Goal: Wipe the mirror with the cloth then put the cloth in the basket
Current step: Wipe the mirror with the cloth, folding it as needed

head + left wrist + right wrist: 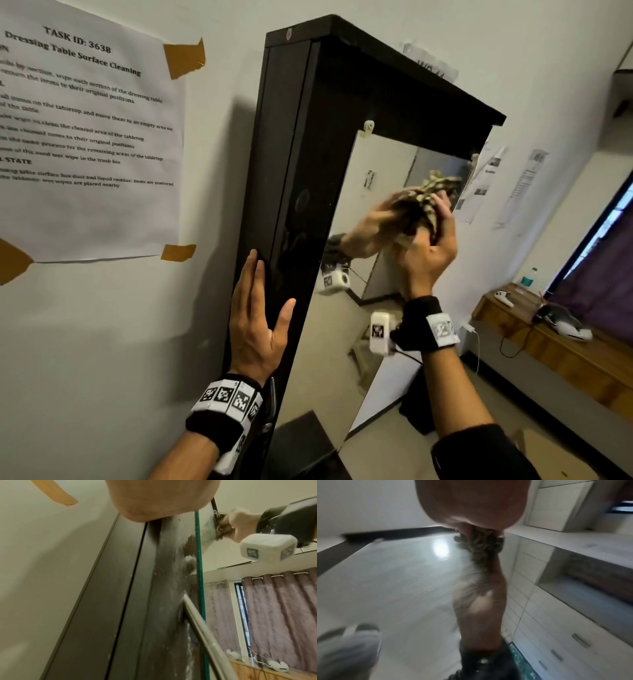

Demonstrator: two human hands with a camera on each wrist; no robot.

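Observation:
A tall mirror (387,164) stands in a black frame (291,171) against the wall. My right hand (433,226) grips a bunched, brown-and-cream patterned cloth (435,192) and presses it to the glass near the upper right corner. The right wrist view shows the cloth (481,543) meeting its reflection on the mirror (402,574). My left hand (260,322) lies flat with straight fingers on the frame's outer side, thumb spread toward the front. From the left wrist the mirror's green edge (199,561) and the cloth (221,534) show. No basket is in view.
A printed sheet (85,137) is taped to the wall left of the frame. To the right stands a wooden desk (565,349) with a water bottle (527,277) and white devices, before a purple curtain (603,274). A dark surface (301,442) lies below the mirror.

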